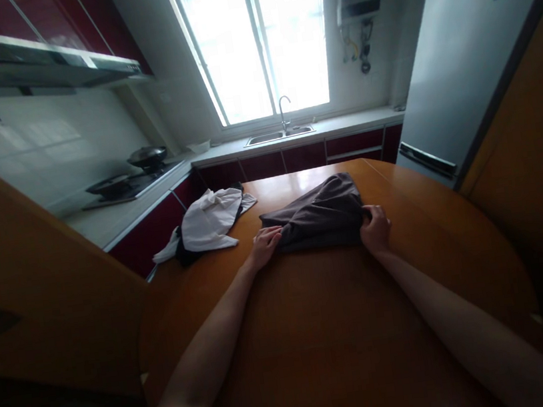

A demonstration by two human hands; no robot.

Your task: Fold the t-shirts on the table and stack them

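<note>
Head view, left to right: wok (148,157) on stove far left, well apart. White cloth (211,222) crumpled at table (321,338) edge, near the left hand (264,245). Left hand's fingers lie on the left edge of the garment (319,218); can't tell whether they pinch it. Dark garment lies folded flat mid-table, between both hands. Right hand (375,229) has its fingers curled, clamped on the garment's right corner. Fridge (459,69) far right.

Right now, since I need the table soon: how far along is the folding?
The dark garment already lies partly folded. The left hand rests on its left end and the right hand pinches its right end. The white garment beside it lies crumpled, not yet folded.
</note>
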